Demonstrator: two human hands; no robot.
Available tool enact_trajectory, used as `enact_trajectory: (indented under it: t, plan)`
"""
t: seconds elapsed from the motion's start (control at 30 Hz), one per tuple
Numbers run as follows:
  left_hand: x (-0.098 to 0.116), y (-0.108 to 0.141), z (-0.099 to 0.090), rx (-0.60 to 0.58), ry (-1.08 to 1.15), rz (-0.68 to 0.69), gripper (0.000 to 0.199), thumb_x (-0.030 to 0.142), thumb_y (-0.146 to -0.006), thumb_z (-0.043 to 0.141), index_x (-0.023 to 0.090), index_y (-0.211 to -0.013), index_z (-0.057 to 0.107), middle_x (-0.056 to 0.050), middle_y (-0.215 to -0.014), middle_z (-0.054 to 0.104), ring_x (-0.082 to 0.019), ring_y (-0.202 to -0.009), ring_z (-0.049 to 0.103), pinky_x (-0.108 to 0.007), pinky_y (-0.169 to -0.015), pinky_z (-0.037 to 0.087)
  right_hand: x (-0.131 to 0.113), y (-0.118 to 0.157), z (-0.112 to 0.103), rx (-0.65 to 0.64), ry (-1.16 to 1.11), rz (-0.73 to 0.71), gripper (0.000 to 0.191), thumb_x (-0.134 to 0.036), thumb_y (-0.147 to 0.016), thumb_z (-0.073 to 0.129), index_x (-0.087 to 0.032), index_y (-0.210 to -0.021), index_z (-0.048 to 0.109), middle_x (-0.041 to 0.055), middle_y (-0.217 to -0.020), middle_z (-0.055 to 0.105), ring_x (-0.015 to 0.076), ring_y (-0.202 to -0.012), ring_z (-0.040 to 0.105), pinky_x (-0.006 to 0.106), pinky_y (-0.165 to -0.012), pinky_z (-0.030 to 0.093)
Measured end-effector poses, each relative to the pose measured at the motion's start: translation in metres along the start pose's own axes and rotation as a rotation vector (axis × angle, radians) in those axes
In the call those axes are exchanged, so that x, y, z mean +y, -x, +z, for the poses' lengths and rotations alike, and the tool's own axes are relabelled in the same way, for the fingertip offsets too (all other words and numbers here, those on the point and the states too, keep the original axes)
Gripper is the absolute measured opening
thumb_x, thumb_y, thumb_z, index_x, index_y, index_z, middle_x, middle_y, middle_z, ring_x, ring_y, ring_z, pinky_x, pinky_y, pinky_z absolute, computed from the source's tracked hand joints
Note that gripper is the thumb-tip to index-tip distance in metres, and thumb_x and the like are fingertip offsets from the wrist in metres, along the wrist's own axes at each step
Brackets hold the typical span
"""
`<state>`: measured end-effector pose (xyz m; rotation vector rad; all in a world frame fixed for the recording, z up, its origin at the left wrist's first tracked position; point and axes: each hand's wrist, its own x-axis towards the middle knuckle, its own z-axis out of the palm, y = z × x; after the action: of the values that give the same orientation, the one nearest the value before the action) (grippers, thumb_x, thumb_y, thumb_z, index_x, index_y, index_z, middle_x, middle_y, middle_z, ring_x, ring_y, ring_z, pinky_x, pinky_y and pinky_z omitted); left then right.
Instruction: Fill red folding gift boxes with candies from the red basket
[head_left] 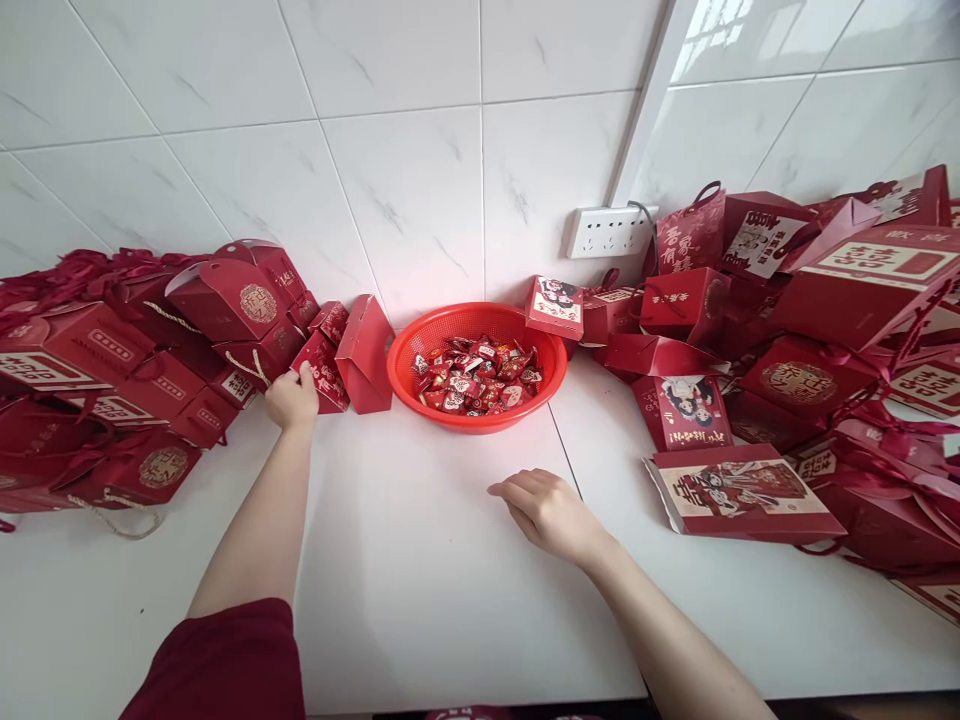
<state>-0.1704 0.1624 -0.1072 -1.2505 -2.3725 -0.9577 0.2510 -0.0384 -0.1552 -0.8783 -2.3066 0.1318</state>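
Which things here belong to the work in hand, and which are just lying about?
Seemingly part of the work:
small red box at the left hand
red basket
wrapped pieces in it
boxes piled left
boxes piled right

Apparently just there:
wall socket
white strip on the wall

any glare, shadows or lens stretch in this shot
Head view: bright window glare on the upper-right wall tiles; head view: faint soft shadow on the white tabletop beside the left forearm; head view: boxes toward the right edge look stretched.
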Motion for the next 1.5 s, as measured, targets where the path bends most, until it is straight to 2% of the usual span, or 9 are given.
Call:
enact_trajectory:
  t: [0.23,0.5,0.7,0.83,0.97,1.13,1.27,1.4,1.5]
  plan:
    - [-0.001,0.009,-0.003,-0.001,-0.016,-0.01,0.045,0.049,-0.095,0.046,0.016,-0.089,0.075,-0.019,-0.091,0.073,-0.033,-0.088,0.066,-0.038,-0.073,0.047,-0.002,0.0,0.004,-0.035,0.003,-0.012,0.03,-0.005,-0.096,0.041,-0.016,-0.111,0.064,0.0062,-0.089,0.072,0.0186,-0.074,0.066,0.032,-0.067,0.048]
    - [0.001,-0.007,0.006,-0.069,0.041,-0.096,0.045,0.049,-0.095,0.045,0.015,-0.09,0.074,-0.019,-0.093,0.073,-0.033,-0.088,0.066,-0.042,-0.078,0.049,0.0,0.0,0.008,-0.081,0.01,-0.004,0.03,-0.005,-0.095,0.043,-0.017,-0.111,0.064,0.0072,-0.091,0.073,0.0193,-0.077,0.067,0.032,-0.07,0.048]
    - [0.001,-0.005,-0.014,-0.137,0.117,-0.068,0.043,0.057,-0.086,0.057,0.017,-0.085,0.071,-0.015,-0.08,0.071,-0.032,-0.083,0.064,-0.041,-0.077,0.049,-0.002,0.001,0.008,-0.127,0.028,0.006,0.031,-0.004,-0.092,0.045,-0.017,-0.111,0.066,0.0067,-0.091,0.074,0.0194,-0.077,0.068,0.032,-0.069,0.049]
    - [0.008,0.02,-0.035,-0.039,0.202,0.002,0.051,0.055,-0.089,0.055,0.017,-0.122,0.059,-0.011,-0.086,0.069,-0.03,-0.085,0.064,-0.041,-0.081,0.048,-0.002,0.001,0.01,-0.17,0.03,0.018,0.03,-0.004,-0.091,0.048,-0.017,-0.111,0.066,0.0068,-0.091,0.074,0.0198,-0.079,0.069,0.032,-0.07,0.05]
    - [0.019,0.078,-0.046,0.01,0.301,0.159,0.047,0.041,-0.098,0.042,0.015,-0.137,0.042,-0.008,-0.095,0.065,-0.023,-0.089,0.063,-0.034,-0.086,0.048,0.0,-0.003,0.005,-0.177,0.019,0.049,0.027,-0.008,-0.096,0.048,-0.017,-0.114,0.066,0.008,-0.095,0.074,0.0197,-0.082,0.069,0.033,-0.074,0.051]
    - [0.018,0.173,-0.05,-0.304,0.407,0.541,0.03,0.039,-0.097,0.042,0.022,-0.112,0.062,-0.006,-0.1,0.067,-0.017,-0.078,0.064,-0.028,-0.074,0.052,0.013,0.003,-0.039,0.117,0.076,0.275,0.023,-0.02,-0.1,0.051,-0.019,-0.119,0.063,0.0109,-0.111,0.072,0.0254,-0.103,0.066,0.042,-0.094,0.048]
    - [0.016,0.202,-0.041,-0.589,0.397,0.767,0.026,0.038,-0.092,0.052,0.03,-0.11,0.069,-0.003,-0.121,0.066,-0.022,-0.104,0.067,-0.031,-0.085,0.056,0.031,0.044,-0.077,0.457,0.292,0.64,0.031,-0.038,-0.097,0.057,-0.022,-0.123,0.06,0.0144,-0.127,0.064,0.0328,-0.117,0.058,0.053,-0.1,0.044]
    - [0.02,0.193,-0.024,-0.686,0.359,0.829,0.041,0.04,-0.094,0.049,0.026,-0.132,0.061,-0.008,-0.142,0.056,-0.029,-0.134,0.052,-0.046,-0.114,0.041,0.043,0.099,-0.074,0.347,0.585,0.885,0.047,-0.049,-0.089,0.062,-0.02,-0.126,0.057,0.02,-0.142,0.051,0.0426,-0.132,0.043,0.077,-0.105,0.024]
    - [0.018,0.187,-0.016,-0.724,0.351,0.84,0.046,0.043,-0.096,0.046,0.024,-0.137,0.056,-0.009,-0.15,0.05,-0.029,-0.14,0.046,-0.046,-0.118,0.038,0.045,0.13,-0.052,0.261,0.612,0.886,0.032,-0.037,-0.092,0.056,-0.02,-0.119,0.061,0.0186,-0.136,0.056,0.0387,-0.126,0.048,0.076,-0.105,0.023]
